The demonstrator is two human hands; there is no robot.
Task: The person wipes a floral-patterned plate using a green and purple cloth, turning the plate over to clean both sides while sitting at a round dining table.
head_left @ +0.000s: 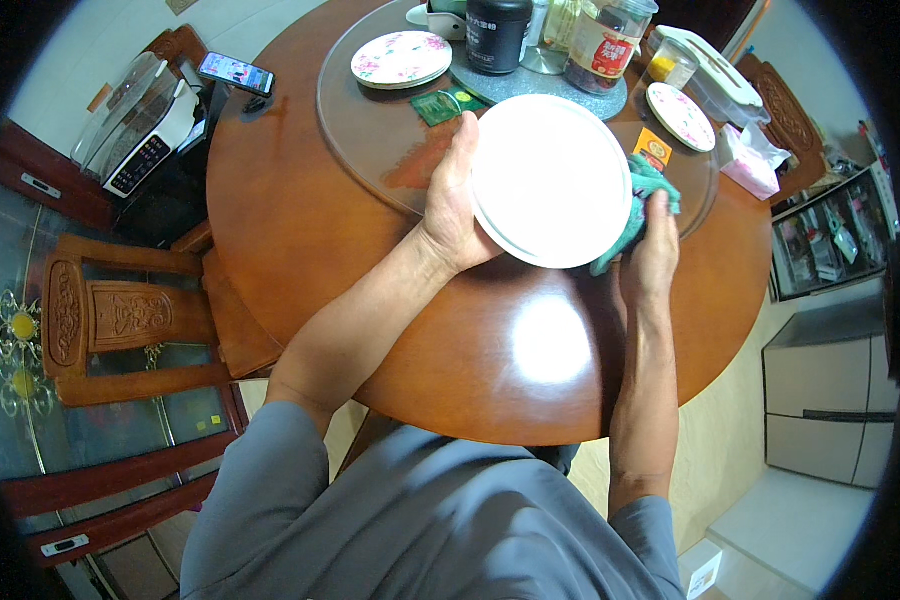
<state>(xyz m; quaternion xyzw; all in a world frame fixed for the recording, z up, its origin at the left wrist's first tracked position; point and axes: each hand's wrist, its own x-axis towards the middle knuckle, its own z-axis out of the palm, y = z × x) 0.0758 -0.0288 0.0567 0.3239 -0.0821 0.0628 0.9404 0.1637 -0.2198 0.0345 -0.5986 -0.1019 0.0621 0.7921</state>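
Note:
A round white plate or lid is held up above the wooden table, its pale flat face towards me. My left hand grips its left edge, thumb up along the rim and fingers hidden beneath. At the right edge, my right hand holds a green cloth against the rim; part of the cloth is hidden behind the white piece. Stacked floral plates lie on the glass turntable beyond my left hand, and another floral plate lies beyond my right hand.
Past the white piece stand a black canister and a jar with a red label on a grey round board. A green packet, an orange packet, a tissue pack, a lidded plastic box and a phone surround them.

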